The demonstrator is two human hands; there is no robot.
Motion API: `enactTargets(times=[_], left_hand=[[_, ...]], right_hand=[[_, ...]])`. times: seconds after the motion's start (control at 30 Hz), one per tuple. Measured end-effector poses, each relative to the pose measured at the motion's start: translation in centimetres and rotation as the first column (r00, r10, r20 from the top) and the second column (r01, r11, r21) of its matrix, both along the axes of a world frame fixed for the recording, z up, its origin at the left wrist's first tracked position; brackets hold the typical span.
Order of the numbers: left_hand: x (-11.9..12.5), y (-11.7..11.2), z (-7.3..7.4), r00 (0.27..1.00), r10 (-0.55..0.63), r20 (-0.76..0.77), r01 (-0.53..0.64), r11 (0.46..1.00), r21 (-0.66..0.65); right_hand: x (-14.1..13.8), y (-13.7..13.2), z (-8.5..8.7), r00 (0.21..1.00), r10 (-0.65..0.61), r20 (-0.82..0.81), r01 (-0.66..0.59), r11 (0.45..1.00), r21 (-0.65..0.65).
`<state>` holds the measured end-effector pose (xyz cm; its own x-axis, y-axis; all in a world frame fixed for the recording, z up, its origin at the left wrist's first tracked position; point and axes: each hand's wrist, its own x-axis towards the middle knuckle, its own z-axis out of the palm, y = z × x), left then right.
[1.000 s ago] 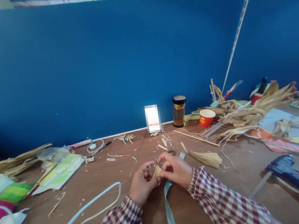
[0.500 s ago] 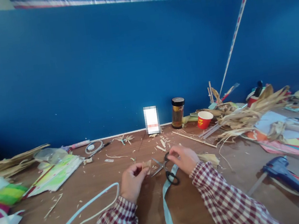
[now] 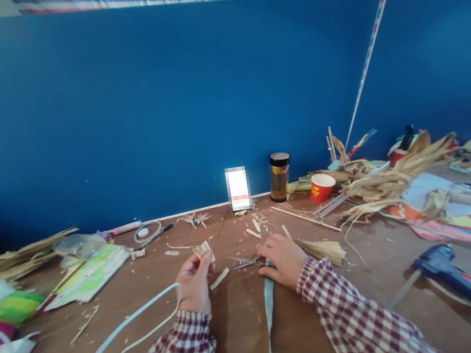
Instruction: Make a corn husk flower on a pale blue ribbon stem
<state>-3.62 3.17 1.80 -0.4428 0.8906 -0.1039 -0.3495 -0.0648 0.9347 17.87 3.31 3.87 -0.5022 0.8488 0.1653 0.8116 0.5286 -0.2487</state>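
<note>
Pinched between my left thumb and fingers is a small pale piece of dried corn husk; my left hand holds it up just above the table. My right hand is closed over the handles of a pair of scissors, which it mostly hides. The narrow blades point left and stand slightly apart. From the handles a light blue ribbon trails toward me. A short cut husk strip rests by the blade tips. Beyond my right wrist lies a wider husk piece.
A blue glue gun lies at the right. Behind stand a lidded jar and a red paper cup. Dried husks pile up at the back right. A pale cable loops beside my left arm. Scraps litter the brown table.
My left hand has moved left and up with the husk piece, away from the blades. The scissors have turned flatter and my right hand covers their handles. A cut strip now shows near the tips.
</note>
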Motion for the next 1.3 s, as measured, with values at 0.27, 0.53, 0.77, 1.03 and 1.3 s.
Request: enactTargets(times=[0.27,0.53,0.77,1.03,1.3], left_hand=[[0.2,-0.3,0.4,0.996,-0.080,0.043,0.080,0.997,-0.009],[0.4,-0.6,0.8,0.987,-0.078,0.141,0.085,0.995,-0.050],[0.4,-0.4,0.9,0.973,-0.104,0.206,0.123,0.989,-0.078],[0.3,-0.6,1.1,0.926,-0.157,0.342,0.196,0.977,-0.083],[0.0,-0.3,0.7,0.846,-0.234,0.478,0.295,0.954,-0.056]], right_hand=[[0.1,0.1,-0.1,0.996,0.076,0.039,-0.075,0.997,-0.024],[-0.4,0.2,-0.5,0.960,-0.074,-0.270,0.057,0.996,-0.071],[-0.6,1.0,-1.7,0.626,-0.283,-0.726,-0.307,0.767,-0.564],[-0.6,1.0,-1.9,0.678,-0.267,-0.684,-0.042,0.916,-0.400],[-0.3,0.4,-0.5,0.796,-0.166,-0.582,0.008,0.964,-0.265]])
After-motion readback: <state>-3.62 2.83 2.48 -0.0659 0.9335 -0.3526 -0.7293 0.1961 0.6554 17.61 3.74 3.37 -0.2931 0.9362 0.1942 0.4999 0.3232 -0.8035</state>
